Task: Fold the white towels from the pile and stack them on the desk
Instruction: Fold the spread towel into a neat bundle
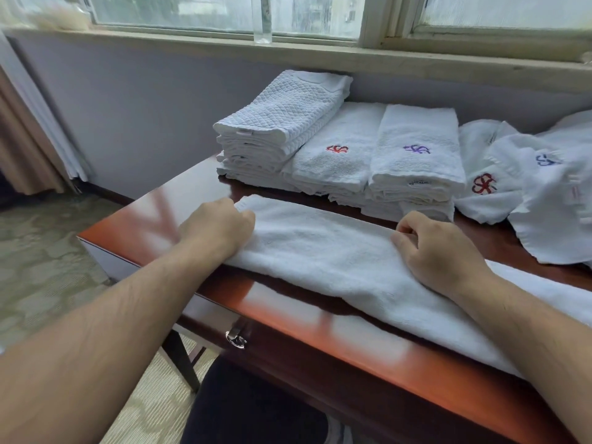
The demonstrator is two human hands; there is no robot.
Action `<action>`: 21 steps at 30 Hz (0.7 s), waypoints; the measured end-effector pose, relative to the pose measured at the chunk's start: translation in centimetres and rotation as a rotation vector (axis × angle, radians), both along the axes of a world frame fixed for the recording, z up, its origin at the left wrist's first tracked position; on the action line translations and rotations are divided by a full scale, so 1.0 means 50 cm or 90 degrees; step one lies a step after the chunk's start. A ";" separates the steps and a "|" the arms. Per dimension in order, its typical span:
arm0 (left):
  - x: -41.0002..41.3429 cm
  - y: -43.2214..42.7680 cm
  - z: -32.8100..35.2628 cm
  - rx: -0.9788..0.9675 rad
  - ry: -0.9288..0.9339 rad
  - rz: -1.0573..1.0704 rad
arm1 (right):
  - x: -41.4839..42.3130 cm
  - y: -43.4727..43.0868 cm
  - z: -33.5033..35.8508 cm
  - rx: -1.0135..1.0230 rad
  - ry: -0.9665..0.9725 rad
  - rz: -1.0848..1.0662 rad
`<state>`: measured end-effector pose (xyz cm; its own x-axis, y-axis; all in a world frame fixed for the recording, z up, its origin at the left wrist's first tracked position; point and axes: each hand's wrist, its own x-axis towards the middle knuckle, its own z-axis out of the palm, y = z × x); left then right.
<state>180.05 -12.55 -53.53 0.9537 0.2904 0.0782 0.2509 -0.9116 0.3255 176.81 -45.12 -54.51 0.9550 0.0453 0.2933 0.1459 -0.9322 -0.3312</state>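
A long white terry towel [336, 261] lies lengthwise along the red-brown wooden bench's [153, 216] near edge, left hand [217, 229] gripping its left end, right hand [439, 251] pinching its far edge.

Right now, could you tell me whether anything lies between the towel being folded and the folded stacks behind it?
Nothing visible does: only bare desk separates the towel, held by both hands, from the stacks.

Grey wall [134, 100] beneath windows [224, 11]
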 end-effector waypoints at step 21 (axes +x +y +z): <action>-0.082 -0.207 -0.004 -0.018 -0.151 -0.486 | -0.084 -0.023 0.007 -0.045 0.043 -0.053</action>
